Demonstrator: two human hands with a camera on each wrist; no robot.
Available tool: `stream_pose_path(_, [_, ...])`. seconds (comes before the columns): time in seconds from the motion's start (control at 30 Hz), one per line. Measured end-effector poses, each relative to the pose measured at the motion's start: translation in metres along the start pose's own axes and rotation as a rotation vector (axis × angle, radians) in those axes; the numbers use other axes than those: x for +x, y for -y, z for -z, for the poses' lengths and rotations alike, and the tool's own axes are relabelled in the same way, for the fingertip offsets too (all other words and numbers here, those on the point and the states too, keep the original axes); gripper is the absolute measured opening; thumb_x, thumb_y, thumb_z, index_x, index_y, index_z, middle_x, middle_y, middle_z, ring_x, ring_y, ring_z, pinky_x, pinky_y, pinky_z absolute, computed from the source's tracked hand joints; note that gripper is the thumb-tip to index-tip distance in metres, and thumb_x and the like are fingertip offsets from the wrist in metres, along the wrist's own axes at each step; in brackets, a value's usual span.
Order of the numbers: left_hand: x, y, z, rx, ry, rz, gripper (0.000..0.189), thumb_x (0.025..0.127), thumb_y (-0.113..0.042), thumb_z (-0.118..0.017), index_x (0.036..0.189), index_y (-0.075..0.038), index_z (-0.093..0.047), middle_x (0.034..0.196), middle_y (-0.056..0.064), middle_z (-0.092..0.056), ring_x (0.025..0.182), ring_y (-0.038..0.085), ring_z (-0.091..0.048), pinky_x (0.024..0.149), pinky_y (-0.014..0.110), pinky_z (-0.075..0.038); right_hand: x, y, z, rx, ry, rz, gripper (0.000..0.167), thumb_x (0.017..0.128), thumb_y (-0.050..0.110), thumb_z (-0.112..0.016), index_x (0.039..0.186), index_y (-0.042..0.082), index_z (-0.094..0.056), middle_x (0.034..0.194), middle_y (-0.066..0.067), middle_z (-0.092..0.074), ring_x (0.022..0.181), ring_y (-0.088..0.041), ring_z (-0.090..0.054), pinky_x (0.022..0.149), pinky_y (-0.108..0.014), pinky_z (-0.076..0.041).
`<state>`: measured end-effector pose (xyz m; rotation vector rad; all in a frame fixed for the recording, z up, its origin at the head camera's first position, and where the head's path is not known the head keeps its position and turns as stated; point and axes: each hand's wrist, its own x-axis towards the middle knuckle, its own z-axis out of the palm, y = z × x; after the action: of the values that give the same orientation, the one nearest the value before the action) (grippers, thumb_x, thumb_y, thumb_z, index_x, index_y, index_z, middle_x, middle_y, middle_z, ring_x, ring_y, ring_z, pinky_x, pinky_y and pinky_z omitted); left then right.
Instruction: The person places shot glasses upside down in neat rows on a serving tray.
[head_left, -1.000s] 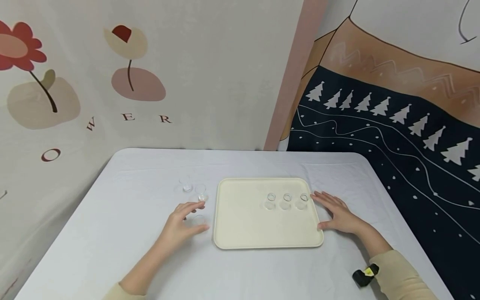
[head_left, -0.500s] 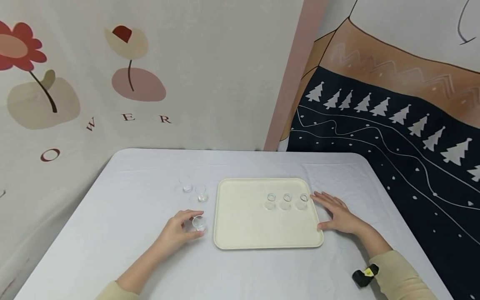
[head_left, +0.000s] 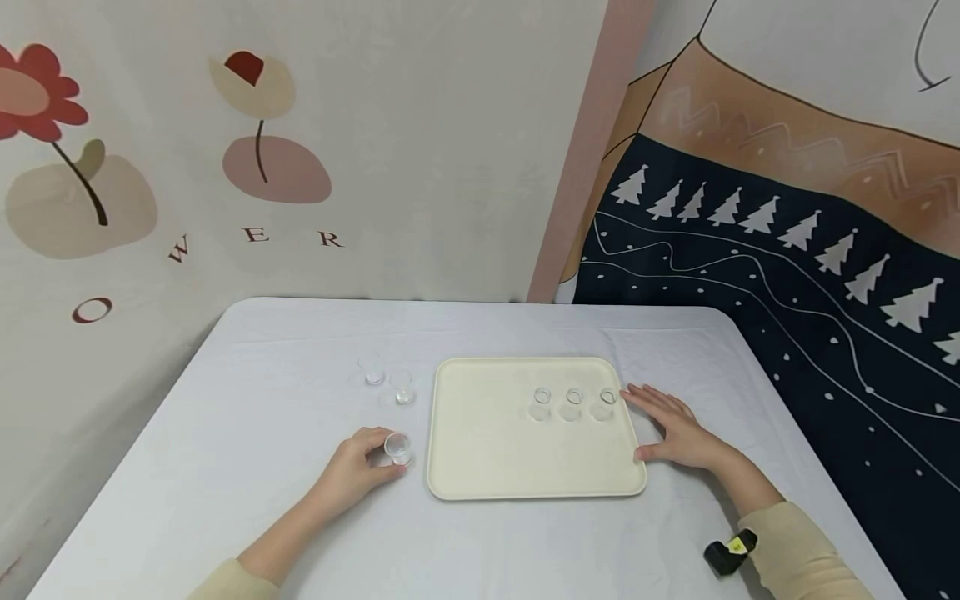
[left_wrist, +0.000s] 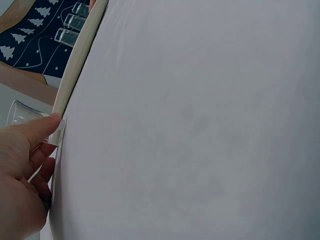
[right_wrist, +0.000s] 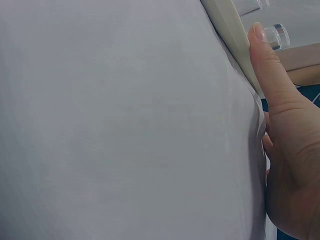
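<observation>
Between thumb and fingers my left hand (head_left: pixel 356 471) holds a small clear cup (head_left: pixel 399 450), just left of the cream tray (head_left: pixel 487 475). The left wrist view shows the thumb across the side of this clear cup (left_wrist: pixel 22 111). At the tray's right edge my right hand (head_left: pixel 678 433) rests with fingers extended, touching the rim. Three clear cups stand in a row on the tray, among them a middle cup (head_left: pixel 573 404) and a rightmost cup (head_left: pixel 603 405). Two more clear cups, a far one (head_left: pixel 374 375) and a nearer one (head_left: pixel 404 392), stand left of the tray.
A white cloth (head_left: pixel 487 558) covers the table. On the right forearm sits a black device with a yellow label (head_left: pixel 731 552). A flower-printed curtain (head_left: pixel 420 167) hangs behind the table, and a dark tree-patterned cloth (head_left: pixel 712 275) hangs to the right.
My left hand has moved down and slightly left, from open fingers around the nearest cup to gripping it. The right hand and the tray stay put.
</observation>
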<state>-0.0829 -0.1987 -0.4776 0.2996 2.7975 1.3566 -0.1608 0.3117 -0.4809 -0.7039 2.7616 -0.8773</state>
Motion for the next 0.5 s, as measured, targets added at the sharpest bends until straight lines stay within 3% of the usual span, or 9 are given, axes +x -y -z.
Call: stream_pose_path(0.5, [0.0010,0.0010,0.0002,0.012,-0.015,0.018,0.039,0.072,-0.017,-0.083,0.108,-0.008,-0.070,0.102,-0.001,-0.065,0.103,0.021,-0.059,0.093,0.043,-0.045,0.0005,-0.0016,-0.0004,-0.001,0.005,-0.009,0.098,0.067,0.046,-0.081,0.147,0.013,-0.037,0.152,-0.021,-0.027,0.139,-0.045,-0.012,0.105,-0.064,-0.002])
